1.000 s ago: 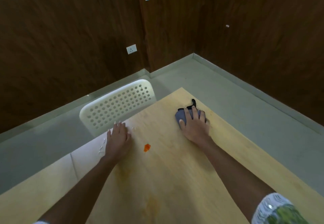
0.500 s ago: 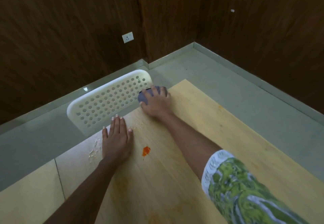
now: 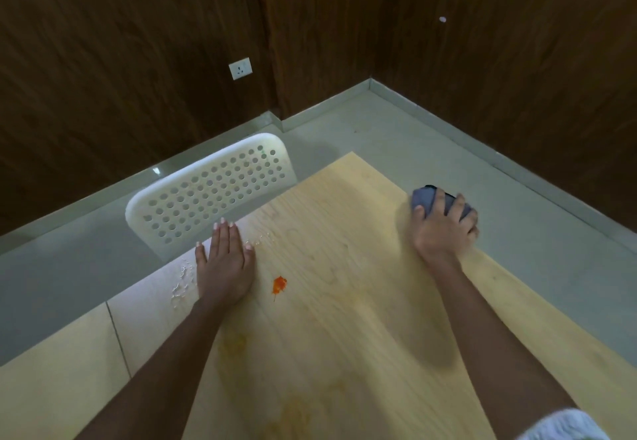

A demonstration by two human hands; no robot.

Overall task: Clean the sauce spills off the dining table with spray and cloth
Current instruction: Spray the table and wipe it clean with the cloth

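Nearest the person, at about 6 o'clock on the dining table [image 3: 344, 336], faint yellowish smears [image 3: 234, 341] remain. Further out, the left hand [image 3: 224, 263] lies flat with straight fingers, bracing on the wood, spray droplets [image 3: 181, 284] at its 9 o'clock and a red sauce spot [image 3: 279, 283] just beside it at 3 o'clock. Toward 2 o'clock, the right hand [image 3: 443, 229] clutches the grey cloth [image 3: 425, 198] at the table's far edge. The wiping step looks to be under way; the next move probably calls for dragging the cloth back onto the red spot. No containers show, nor the spray bottle. A white perforated chair [image 3: 210, 194] stands beyond at 11 o'clock
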